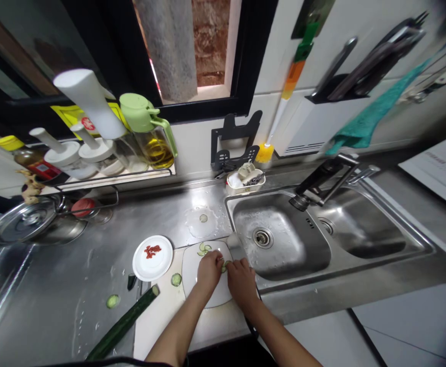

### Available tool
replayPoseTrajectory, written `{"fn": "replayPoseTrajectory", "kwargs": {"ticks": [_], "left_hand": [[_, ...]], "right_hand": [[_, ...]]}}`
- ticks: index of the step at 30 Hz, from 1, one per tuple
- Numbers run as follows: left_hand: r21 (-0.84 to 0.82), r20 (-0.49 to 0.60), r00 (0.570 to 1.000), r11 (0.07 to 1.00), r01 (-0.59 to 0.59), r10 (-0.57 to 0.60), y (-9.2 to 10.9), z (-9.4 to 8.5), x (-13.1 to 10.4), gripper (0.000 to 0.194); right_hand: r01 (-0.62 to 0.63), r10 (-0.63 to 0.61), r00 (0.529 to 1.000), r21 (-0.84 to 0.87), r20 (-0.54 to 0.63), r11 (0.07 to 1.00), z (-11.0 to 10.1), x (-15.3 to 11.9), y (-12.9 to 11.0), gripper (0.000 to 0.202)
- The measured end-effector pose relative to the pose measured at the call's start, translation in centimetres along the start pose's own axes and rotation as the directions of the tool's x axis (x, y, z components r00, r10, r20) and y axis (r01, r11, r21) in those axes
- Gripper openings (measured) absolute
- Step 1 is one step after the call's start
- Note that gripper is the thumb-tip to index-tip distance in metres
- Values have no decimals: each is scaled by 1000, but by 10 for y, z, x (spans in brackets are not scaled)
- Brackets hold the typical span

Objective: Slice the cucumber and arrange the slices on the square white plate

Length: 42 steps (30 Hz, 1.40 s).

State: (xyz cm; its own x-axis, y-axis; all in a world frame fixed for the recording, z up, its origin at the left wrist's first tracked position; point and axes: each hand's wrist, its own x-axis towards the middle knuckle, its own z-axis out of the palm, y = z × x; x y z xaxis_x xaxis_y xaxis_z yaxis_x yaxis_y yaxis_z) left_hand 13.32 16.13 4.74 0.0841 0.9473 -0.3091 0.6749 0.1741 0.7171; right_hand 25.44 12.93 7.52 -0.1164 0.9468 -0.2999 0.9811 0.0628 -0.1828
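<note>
Over a white square plate (pixel 194 285), both my hands meet at a cucumber slice (pixel 224 266). My left hand (pixel 208 272) pinches at the slice's left side, the fingertips partly hidden. From the other side, my right hand (pixel 241 281) has its fingers curled against the same slice. Several thin cucumber pieces (pixel 203 248) lie fanned out on the plate's far part. Left of it, one cucumber round (pixel 176 279) rests on a pale board (pixel 165 311). A long cut cucumber (pixel 125 323) lies further left, overlapping the board's edge.
A round white plate (pixel 153 272) holds small red pieces (pixel 153 252). Another cucumber round (pixel 112 301) lies on the steel counter (pixel 66 300). The double sink (pixel 284 244) with its faucet (pixel 328 183) is at the right. Seasoning jars (pixel 70 158) and an oil bottle (pixel 152 142) stand on a rack.
</note>
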Motion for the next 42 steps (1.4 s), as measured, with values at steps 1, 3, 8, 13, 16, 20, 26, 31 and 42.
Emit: {"fn": "replayPoseTrajectory", "kwargs": {"ticks": [1, 3, 8, 13, 16, 20, 26, 31, 42], "left_hand": [[9, 2, 1000, 1000, 1, -1, 0, 0, 0, 13], [27, 15, 1000, 1000, -4, 4, 0, -1, 0, 13], [43, 40, 999, 999, -28, 27, 0, -2, 0, 14], [40, 39, 998, 998, -48, 47, 2, -3, -1, 16], [22, 24, 998, 998, -64, 63, 4, -9, -6, 19], [-54, -81, 994, 996, -73, 68, -8, -23, -26, 20], [-38, -307, 949, 997, 70, -78, -66, -53, -72, 23], [140, -366, 920, 968, 206, -143, -91, -64, -90, 27], [248, -298, 951, 955, 165, -87, -95, -63, -84, 29]], "right_hand": [[3, -3, 1000, -6, -4, 1000, 1, 0, 0, 22], [7, -7, 1000, -14, -10, 1000, 2, 0, 0, 21], [14, -14, 1000, -17, -10, 1000, 2, 0, 0, 22], [10, -10, 1000, 1, -8, 1000, -1, -4, 0, 22], [20, -19, 1000, 17, -12, 1000, -2, -11, 2, 20], [52, -52, 999, 40, -11, 998, 1, -25, 5, 19], [129, -127, 991, 79, -30, 988, 8, -42, 3, 18], [190, -188, 982, 101, -35, 977, 13, -47, -3, 12], [266, -260, 963, 84, -70, 960, 21, -51, -10, 12]]}}
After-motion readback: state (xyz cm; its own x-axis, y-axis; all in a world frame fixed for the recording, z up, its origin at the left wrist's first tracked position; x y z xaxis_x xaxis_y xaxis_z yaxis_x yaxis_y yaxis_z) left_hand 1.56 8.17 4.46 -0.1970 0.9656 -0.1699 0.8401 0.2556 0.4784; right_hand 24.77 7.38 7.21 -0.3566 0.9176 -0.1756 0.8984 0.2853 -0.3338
